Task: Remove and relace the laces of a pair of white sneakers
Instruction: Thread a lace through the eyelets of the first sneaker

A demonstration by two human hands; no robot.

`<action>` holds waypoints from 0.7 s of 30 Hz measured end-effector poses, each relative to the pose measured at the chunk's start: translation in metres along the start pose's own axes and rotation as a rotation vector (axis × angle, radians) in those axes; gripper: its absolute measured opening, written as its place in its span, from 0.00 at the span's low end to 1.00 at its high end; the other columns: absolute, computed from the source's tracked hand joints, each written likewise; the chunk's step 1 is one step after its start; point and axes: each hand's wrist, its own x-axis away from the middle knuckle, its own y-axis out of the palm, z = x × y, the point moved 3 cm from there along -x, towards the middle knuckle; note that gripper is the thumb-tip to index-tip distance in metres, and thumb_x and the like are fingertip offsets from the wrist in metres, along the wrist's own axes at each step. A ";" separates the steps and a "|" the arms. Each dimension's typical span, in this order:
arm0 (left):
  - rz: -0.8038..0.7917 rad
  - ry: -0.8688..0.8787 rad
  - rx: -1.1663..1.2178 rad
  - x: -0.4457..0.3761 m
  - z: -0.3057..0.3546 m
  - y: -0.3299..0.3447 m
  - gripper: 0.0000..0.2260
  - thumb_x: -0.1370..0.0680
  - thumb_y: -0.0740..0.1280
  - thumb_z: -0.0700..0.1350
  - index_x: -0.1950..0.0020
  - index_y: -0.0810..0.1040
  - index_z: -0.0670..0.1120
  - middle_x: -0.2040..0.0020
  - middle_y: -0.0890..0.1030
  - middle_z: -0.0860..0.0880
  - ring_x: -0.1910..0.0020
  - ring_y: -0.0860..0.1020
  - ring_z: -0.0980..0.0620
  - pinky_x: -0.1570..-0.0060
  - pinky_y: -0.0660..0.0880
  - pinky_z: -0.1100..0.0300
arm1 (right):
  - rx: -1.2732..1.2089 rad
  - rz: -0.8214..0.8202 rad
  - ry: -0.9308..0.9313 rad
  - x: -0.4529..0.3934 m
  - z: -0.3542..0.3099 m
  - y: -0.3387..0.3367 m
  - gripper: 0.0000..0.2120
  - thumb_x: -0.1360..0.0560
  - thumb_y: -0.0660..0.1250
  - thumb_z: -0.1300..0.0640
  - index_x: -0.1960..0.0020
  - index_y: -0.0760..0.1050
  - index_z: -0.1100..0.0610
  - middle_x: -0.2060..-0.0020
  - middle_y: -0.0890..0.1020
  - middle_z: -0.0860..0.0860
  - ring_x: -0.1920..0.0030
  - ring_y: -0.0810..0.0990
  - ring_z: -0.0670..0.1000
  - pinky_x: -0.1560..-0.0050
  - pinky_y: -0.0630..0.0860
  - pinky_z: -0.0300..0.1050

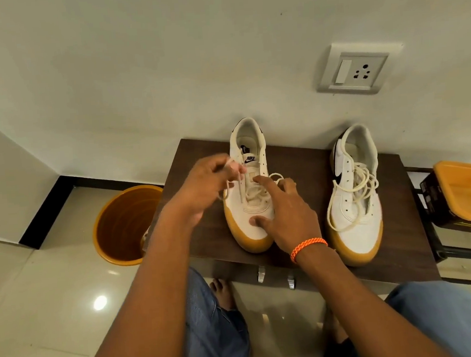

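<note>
Two white sneakers were set on a dark wooden table (298, 162), toes toward the viewer. The left sneaker (251, 194) was steadied by the right hand (284, 211), fingers spread wide — thumb on the toe cap, forefinger on the tongue. Its lace (240, 186) was pinched by the left hand (204, 186) at about 10 o'clock from the toe. At 3 o'clock, well apart, the right sneaker (354, 197) was seen with a loose lace piled on it — unthreaded, it seemed.
</note>
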 end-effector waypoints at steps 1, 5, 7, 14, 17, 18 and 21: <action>-0.025 0.013 0.314 0.001 0.006 -0.003 0.08 0.14 0.63 0.42 0.49 0.80 0.42 0.50 0.85 0.42 0.55 0.85 0.52 0.50 0.83 0.54 | -0.001 0.002 -0.002 0.000 0.000 0.000 0.41 0.28 0.79 0.43 0.23 0.59 0.34 0.29 0.66 0.48 0.35 0.78 0.55 0.47 0.84 0.55; -0.379 0.163 1.473 0.002 0.020 -0.016 0.10 0.12 0.57 0.45 0.48 0.73 0.40 0.59 0.77 0.44 0.67 0.78 0.49 0.59 0.82 0.56 | -0.012 0.012 0.001 -0.001 0.000 0.002 0.41 0.29 0.79 0.42 0.24 0.60 0.34 0.30 0.67 0.47 0.37 0.79 0.53 0.49 0.85 0.54; -0.341 0.114 1.662 -0.003 0.016 -0.027 0.13 0.11 0.54 0.46 0.48 0.72 0.40 0.62 0.72 0.44 0.71 0.72 0.48 0.70 0.73 0.59 | -0.018 0.015 0.003 -0.002 0.001 0.003 0.41 0.29 0.79 0.42 0.24 0.60 0.34 0.31 0.68 0.46 0.37 0.79 0.52 0.49 0.85 0.54; 0.235 -0.152 -0.621 -0.011 -0.017 -0.023 0.13 0.18 0.66 0.60 0.52 0.78 0.52 0.56 0.80 0.53 0.59 0.78 0.52 0.56 0.76 0.54 | -0.058 -0.009 -0.003 -0.001 0.002 0.000 0.35 0.28 0.78 0.43 0.25 0.67 0.37 0.32 0.67 0.48 0.36 0.77 0.53 0.44 0.83 0.52; -0.082 -0.271 -0.850 -0.012 -0.031 0.000 0.17 0.22 0.72 0.65 0.55 0.81 0.52 0.56 0.83 0.52 0.57 0.81 0.50 0.52 0.79 0.51 | -0.061 -0.008 -0.004 -0.001 0.003 0.001 0.35 0.28 0.78 0.42 0.25 0.67 0.37 0.32 0.68 0.48 0.36 0.77 0.54 0.43 0.83 0.53; -0.112 -0.274 -0.860 -0.014 -0.033 0.004 0.15 0.22 0.73 0.62 0.53 0.83 0.51 0.55 0.83 0.52 0.55 0.81 0.50 0.49 0.80 0.49 | -0.061 -0.005 -0.005 -0.002 0.004 0.001 0.35 0.28 0.78 0.42 0.25 0.67 0.37 0.32 0.68 0.48 0.36 0.77 0.54 0.43 0.83 0.53; -0.129 -0.182 -0.746 -0.012 -0.024 0.007 0.07 0.20 0.74 0.51 0.54 0.86 0.48 0.54 0.85 0.51 0.53 0.82 0.49 0.45 0.80 0.46 | -0.067 0.002 -0.008 -0.002 0.004 0.001 0.35 0.28 0.78 0.42 0.25 0.67 0.37 0.33 0.68 0.48 0.37 0.77 0.53 0.44 0.83 0.53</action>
